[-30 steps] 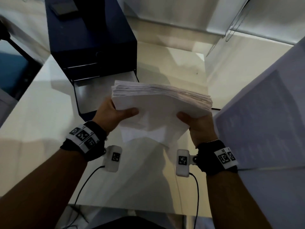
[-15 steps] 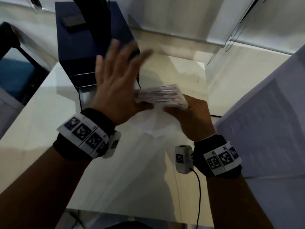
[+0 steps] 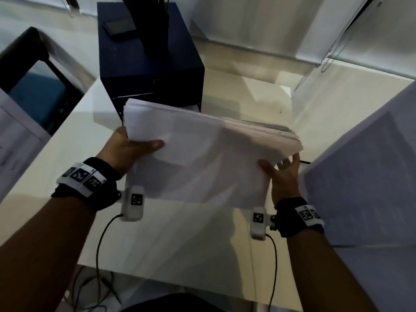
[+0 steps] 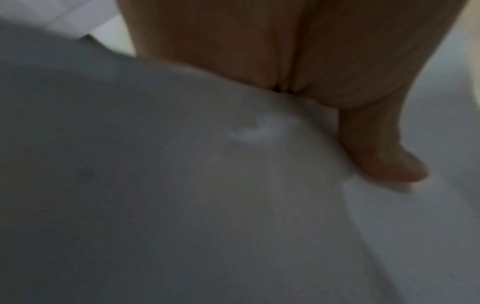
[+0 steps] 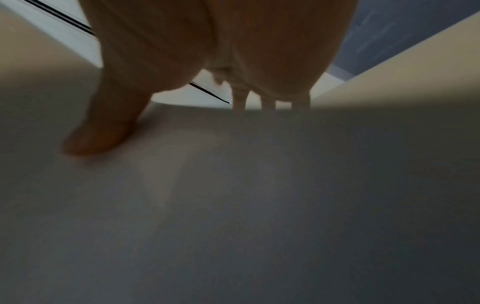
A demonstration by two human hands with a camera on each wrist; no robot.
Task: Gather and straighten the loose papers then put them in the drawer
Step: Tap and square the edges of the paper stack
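Observation:
A thick stack of white papers (image 3: 202, 152) hangs above the pale table (image 3: 67, 154), tilted with its far edge raised. My left hand (image 3: 132, 147) grips its left edge, thumb on top and fingers hidden under it. My right hand (image 3: 281, 174) holds the near right corner, thumb on the top sheet and fingers beneath. In the left wrist view the thumb (image 4: 376, 156) presses on the papers (image 4: 182, 185). In the right wrist view the thumb (image 5: 103, 131) lies on the top sheet (image 5: 259, 195). The dark blue drawer unit (image 3: 148, 55) stands just behind the stack; its open drawer is mostly hidden.
A small dark flat object (image 3: 120, 28) and a dark plant pot (image 3: 153, 21) sit on the drawer unit. A large grey-white slanted panel (image 3: 364, 165) rises close on the right. A dark chair (image 3: 33, 70) stands at the left. Cables (image 3: 99, 255) hang over the table's near edge.
Half a second ago my left hand was lifted off the stack, which the right hand held end-on. The left hand has now gripped the left edge and the stack lies broad again.

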